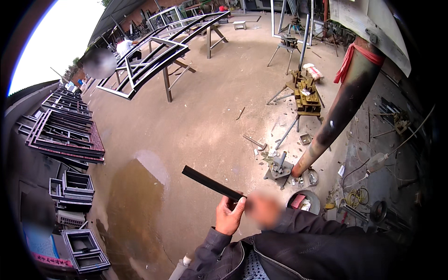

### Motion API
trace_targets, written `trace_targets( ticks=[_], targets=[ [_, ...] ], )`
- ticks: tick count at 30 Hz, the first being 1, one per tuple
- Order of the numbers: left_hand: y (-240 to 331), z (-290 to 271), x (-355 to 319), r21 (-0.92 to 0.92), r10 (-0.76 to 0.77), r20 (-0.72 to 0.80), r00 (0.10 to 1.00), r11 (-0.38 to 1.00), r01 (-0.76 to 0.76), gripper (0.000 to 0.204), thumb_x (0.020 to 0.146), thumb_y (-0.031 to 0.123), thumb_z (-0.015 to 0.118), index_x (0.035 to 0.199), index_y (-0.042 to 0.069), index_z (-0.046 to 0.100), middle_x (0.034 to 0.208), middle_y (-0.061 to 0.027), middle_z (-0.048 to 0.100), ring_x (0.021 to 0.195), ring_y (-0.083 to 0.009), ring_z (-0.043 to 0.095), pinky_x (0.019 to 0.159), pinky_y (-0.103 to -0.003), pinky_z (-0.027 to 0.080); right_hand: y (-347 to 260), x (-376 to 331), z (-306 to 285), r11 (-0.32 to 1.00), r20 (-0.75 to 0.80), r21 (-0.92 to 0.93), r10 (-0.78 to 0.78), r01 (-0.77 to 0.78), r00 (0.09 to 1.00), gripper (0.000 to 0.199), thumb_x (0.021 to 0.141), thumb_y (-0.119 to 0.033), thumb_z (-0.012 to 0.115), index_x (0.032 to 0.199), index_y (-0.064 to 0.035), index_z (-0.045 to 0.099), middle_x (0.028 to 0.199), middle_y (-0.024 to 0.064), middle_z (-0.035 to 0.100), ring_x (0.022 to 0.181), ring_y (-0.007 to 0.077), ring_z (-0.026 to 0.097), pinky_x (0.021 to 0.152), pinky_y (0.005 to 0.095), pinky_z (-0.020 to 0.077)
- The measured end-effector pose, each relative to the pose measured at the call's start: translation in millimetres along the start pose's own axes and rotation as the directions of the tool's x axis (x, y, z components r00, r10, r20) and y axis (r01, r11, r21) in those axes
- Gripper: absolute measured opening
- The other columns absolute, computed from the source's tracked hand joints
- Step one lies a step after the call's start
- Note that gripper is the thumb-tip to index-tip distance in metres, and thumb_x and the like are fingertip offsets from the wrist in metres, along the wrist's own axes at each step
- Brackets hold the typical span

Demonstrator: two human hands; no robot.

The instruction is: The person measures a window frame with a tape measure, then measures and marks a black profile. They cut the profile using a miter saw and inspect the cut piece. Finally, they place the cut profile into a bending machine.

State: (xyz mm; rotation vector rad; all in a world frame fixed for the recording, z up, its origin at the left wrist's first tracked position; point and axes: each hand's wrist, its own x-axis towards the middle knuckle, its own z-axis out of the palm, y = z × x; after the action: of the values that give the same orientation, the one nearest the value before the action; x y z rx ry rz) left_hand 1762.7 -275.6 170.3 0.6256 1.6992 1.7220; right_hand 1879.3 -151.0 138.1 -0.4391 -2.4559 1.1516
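My left hand (229, 215) grips the near end of a short black metal bar (210, 183), which points up and to the left above the concrete floor. My right hand (263, 209) is blurred and sits close against the same end of the bar, fingers curled; its grip on the bar cannot be made out. Both dark jacket sleeves come in from the lower edge.
Stacked dark metal frames (65, 133) line the left side. Long welded frames rest on trestles (154, 56) at the back, with another person (125, 46) beside them. A thick rusty post (340, 107) rises at right, next to a yellow bench tool (305, 95). A wet patch (133, 205) darkens the floor.
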Motion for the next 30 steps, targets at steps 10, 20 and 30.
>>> trace_targets(
  ticks=[10,20,30],
  targets=[
    [32.6,-34.5,240.2,0.080,0.104,-0.115,0.988,0.992,-0.095,0.035,0.099,0.021,0.075,0.119,-0.004,0.063,0.102,-0.0050,0.069,0.091,-0.0113,0.063,0.080,-0.028,0.052,71.9,238.1,-23.5,0.980,0.003,0.065,-0.190,0.189,0.982,0.030,0.099,-0.028,0.069,0.110,-0.0040,0.054,0.091,0.0190,0.069,0.078,0.0433,0.069,0.061,0.0493,0.0541],
    [42.0,-48.4,464.1,0.009,0.145,0.244,0.959,0.988,-0.152,0.039,0.106,0.025,0.066,0.133,-0.001,0.057,0.117,-0.0058,0.066,0.106,-0.0139,0.062,0.092,-0.030,0.052,118.4,427.1,-37.1,0.994,-0.235,0.093,-0.035,0.058,0.971,0.033,0.104,-0.036,0.062,0.108,-0.0039,0.054,0.075,0.0229,0.067,0.070,0.0470,0.069,0.056,0.0523,0.0512],
    [88.3,-86.0,713.5,0.016,0.130,0.572,0.810,0.985,-0.169,0.042,0.109,0.032,0.060,0.134,-0.002,0.060,0.114,-0.0038,0.065,0.105,-0.0103,0.059,0.092,-0.028,0.050,153.0,627.1,-32.3,0.843,-0.288,0.508,0.358,-0.174,0.888,0.039,0.109,-0.039,0.055,0.119,-0.0010,0.059,0.086,0.0114,0.066,0.082,0.0172,0.064,0.073,0.0359,0.0517]
  ],
)
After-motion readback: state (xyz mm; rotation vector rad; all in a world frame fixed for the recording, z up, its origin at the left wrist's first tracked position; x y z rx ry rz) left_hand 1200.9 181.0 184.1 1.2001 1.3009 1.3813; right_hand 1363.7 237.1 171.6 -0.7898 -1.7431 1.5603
